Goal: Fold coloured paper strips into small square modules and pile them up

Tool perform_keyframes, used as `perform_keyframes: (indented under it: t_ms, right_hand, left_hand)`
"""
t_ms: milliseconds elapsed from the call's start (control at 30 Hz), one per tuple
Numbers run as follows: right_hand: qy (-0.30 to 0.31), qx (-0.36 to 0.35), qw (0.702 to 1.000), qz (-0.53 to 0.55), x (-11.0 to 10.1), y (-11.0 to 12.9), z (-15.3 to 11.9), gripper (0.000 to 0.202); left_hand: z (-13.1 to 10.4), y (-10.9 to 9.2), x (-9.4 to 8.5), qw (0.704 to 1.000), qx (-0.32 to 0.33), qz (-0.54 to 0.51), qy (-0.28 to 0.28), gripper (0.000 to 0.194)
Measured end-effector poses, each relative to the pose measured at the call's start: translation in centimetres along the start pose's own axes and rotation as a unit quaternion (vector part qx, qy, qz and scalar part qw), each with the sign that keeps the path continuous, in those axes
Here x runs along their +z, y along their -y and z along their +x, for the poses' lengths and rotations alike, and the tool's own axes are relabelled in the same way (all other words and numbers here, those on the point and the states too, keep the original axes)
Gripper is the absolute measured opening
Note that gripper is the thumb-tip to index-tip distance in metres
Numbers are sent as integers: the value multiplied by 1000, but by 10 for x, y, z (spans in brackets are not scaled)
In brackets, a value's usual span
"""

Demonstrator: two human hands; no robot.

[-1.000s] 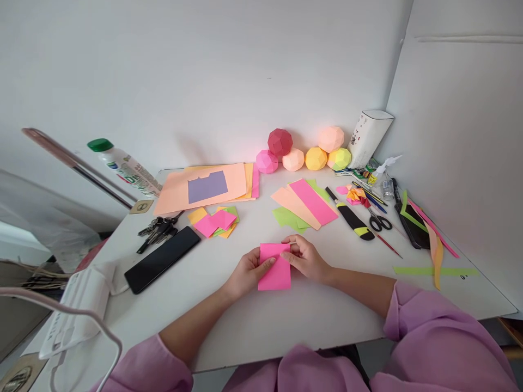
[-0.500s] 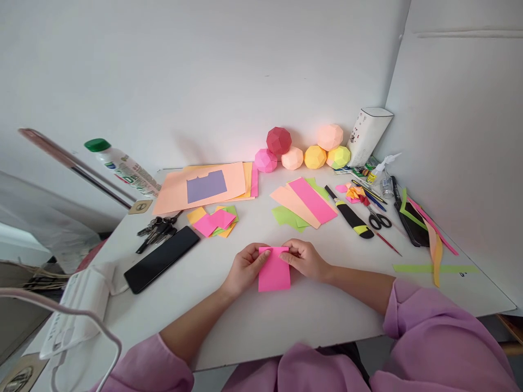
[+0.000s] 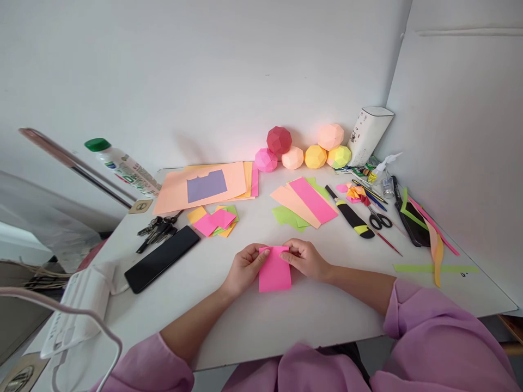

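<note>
Now the pink paper rectangle (image 3: 274, 270) lies flat on the near-centre desk (image 3: 229, 321), its far edge folded lower than a second ago, with left hand (image 3: 244, 268) and right hand (image 3: 305, 258) fingers pinching its far corners.

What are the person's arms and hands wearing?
Both arms wear loose lilac-pink sleeves, pushed up so the forearms are bare: the left sleeve bunches near the elbow, the right sleeve looks wide and puffy. The left hand and right hand are bare, with no gloves; no rings or watch show.
</note>
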State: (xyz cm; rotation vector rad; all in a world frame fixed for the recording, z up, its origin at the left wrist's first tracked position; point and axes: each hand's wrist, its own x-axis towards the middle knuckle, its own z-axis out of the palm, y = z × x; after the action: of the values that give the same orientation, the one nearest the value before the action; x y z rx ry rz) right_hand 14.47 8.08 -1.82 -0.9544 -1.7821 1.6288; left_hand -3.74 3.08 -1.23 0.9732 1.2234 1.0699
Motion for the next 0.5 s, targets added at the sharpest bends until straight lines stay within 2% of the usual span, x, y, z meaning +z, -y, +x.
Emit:
perform_keyframes:
  t_ms: [500]
  right_hand:
    - [-17,6,1000,9,1,2,0,29]
  left_hand:
    - [-1,-2,0,1000,1,1,-2,30]
